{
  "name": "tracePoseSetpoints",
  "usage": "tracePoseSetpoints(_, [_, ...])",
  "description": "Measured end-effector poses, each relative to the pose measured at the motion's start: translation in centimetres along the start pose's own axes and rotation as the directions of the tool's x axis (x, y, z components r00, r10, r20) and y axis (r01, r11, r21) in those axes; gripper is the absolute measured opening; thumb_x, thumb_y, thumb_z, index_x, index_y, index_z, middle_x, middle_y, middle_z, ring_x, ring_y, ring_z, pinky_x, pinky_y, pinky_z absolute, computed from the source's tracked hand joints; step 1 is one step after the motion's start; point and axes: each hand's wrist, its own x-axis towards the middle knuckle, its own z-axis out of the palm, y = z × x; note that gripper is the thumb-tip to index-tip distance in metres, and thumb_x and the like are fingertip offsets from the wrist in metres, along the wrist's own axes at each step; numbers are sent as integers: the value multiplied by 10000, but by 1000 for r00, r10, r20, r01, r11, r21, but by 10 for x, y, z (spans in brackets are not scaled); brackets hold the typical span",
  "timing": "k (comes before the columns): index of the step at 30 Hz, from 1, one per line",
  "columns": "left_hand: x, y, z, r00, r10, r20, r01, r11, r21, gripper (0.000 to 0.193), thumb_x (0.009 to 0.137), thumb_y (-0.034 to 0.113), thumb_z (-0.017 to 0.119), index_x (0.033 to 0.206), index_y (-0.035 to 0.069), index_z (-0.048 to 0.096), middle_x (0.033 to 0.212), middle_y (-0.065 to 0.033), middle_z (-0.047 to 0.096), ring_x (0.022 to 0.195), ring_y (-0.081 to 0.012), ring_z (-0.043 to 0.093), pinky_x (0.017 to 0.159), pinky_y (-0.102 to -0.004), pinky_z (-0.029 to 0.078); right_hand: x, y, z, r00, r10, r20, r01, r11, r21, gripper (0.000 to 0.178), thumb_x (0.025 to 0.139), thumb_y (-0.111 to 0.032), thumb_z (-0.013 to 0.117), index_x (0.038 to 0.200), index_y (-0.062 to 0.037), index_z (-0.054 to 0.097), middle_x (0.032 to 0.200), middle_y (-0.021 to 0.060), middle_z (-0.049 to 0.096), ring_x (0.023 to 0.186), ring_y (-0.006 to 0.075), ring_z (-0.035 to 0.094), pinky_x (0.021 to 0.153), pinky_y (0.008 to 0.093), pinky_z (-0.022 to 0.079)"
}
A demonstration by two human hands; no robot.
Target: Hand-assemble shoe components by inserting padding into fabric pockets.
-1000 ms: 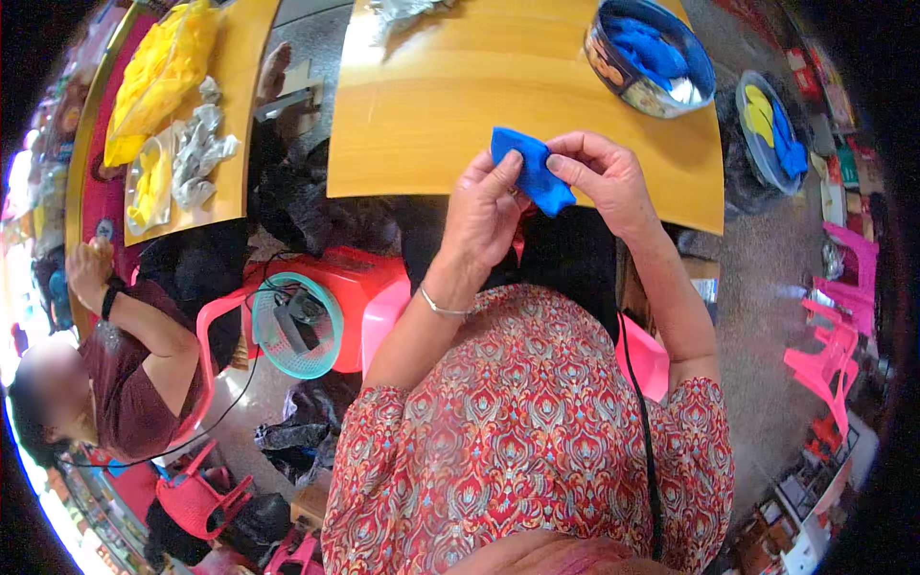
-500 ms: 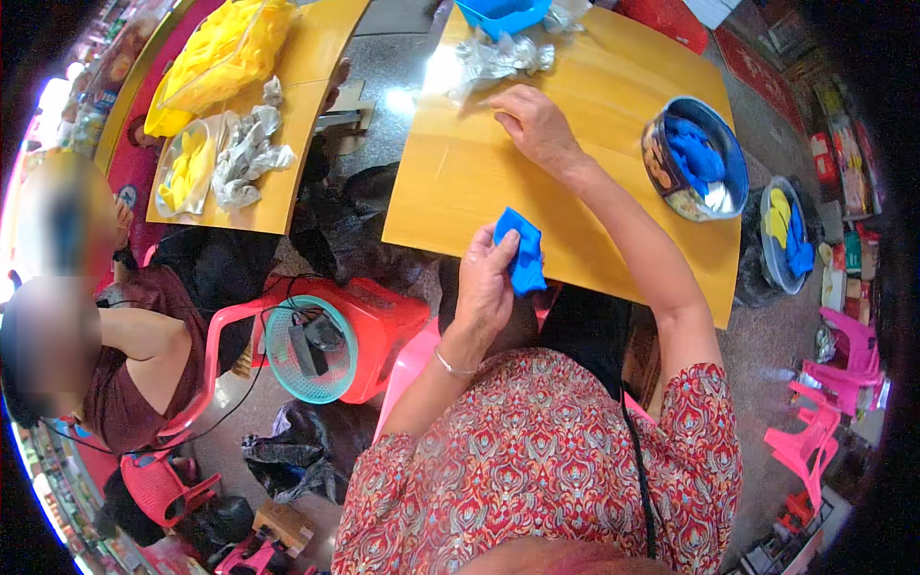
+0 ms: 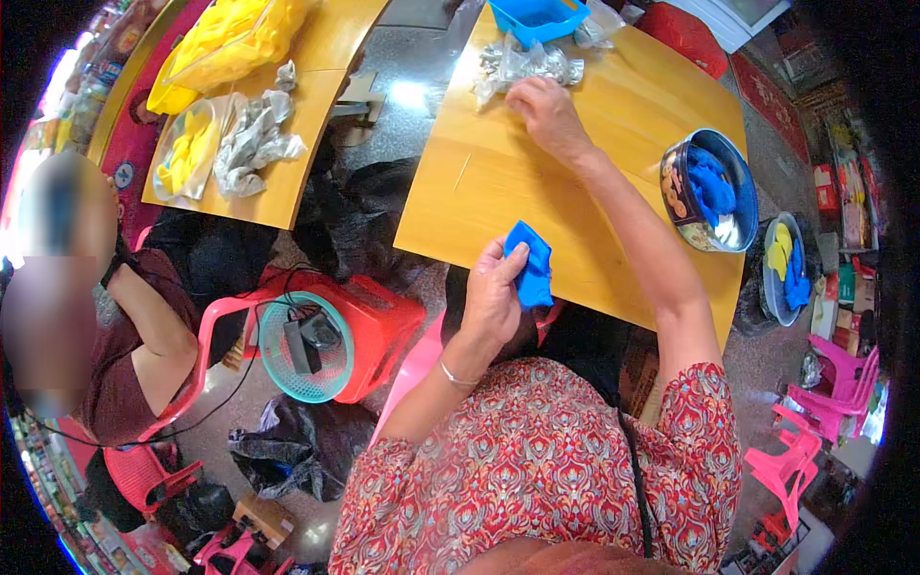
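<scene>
My left hand [image 3: 494,287] pinches a folded piece of blue cloth [image 3: 533,266] between thumb and fingers, just off the near edge of the yellow-brown table [image 3: 498,206]. My right hand [image 3: 551,117] reaches over the table's far part, its fingers curled together at the near edge of a crumpled heap of clear plastic bags [image 3: 532,65]. Whatever those fingertips pinch is too small to make out. Behind the heap sits a blue plastic basket [image 3: 539,21]. Toward the table's right edge a round dark tin [image 3: 682,196] holds more blue cloth pieces [image 3: 711,182].
A second table [image 3: 273,206] at left bears yellow cloth pieces and plastic bags. Beside it sits another person [image 3: 134,364]. A teal basket [image 3: 307,359] with a black adapter rests on a red stool [image 3: 379,340]. On the right stands a tub [image 3: 788,278] of yellow and blue pieces.
My right hand has moved farther out, up to the plastic bags, and its fingers have curled in. My left hand still holds the blue cloth. The other person's arm has shifted.
</scene>
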Motion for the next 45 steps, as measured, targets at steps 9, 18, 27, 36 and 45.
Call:
tracePoseSetpoints(9, [-5, -10, 4, 1000, 17, 6, -17, 1000, -16, 191, 916, 134, 571, 1067, 24, 533, 878, -71, 629, 714, -166, 617, 649, -302, 538, 14, -40, -17, 988, -145, 44, 143, 989, 36, 251, 800, -32, 576, 1049, -50, 607, 1107, 120, 608, 1049, 307, 563, 878, 382, 474])
tracePoseSetpoints(18, [-29, -2, 3, 1000, -8, 16, 9, 998, -55, 194, 912, 138, 589, 1061, 26, 535, 873, -51, 632, 721, -141, 620, 662, -271, 534, 25, -9, 22, 958, -211, 196, 275, 872, -406, 61, 754, -112, 546, 740, -118, 605, 812, 56, 582, 884, 250, 580, 733, 399, 472])
tracePoseSetpoints(27, [-16, -10, 12, 999, -36, 36, 41, 990, -134, 174, 914, 151, 592, 1027, 36, 526, 866, -69, 639, 725, -156, 630, 681, -292, 539, -31, -41, -105, 827, 474, 301, -510, 408, 757, 131, 926, -76, 533, 1042, -76, 594, 1149, 120, 619, 1058, 230, 587, 916, 377, 465])
tracePoseSetpoints(36, [-12, -47, 26, 991, -40, 127, 55, 991, -119, 208, 859, -8, 559, 1062, 34, 533, 898, -78, 634, 752, -164, 635, 691, -297, 541, -148, -90, -139, 555, 725, 408, -461, -140, 876, 154, 925, -58, 544, 1077, -34, 559, 957, 81, 602, 899, 195, 599, 820, 334, 511])
tracePoseSetpoints(45, [-26, -57, 41, 965, -130, 228, 133, 991, 0, 344, 863, 45, 596, 1190, 22, 494, 969, -46, 594, 795, -115, 599, 695, -259, 523, -157, -123, -143, 588, 731, 346, -405, -104, 908, 179, 923, -58, 544, 1098, -24, 544, 930, 90, 601, 880, 199, 600, 813, 332, 512])
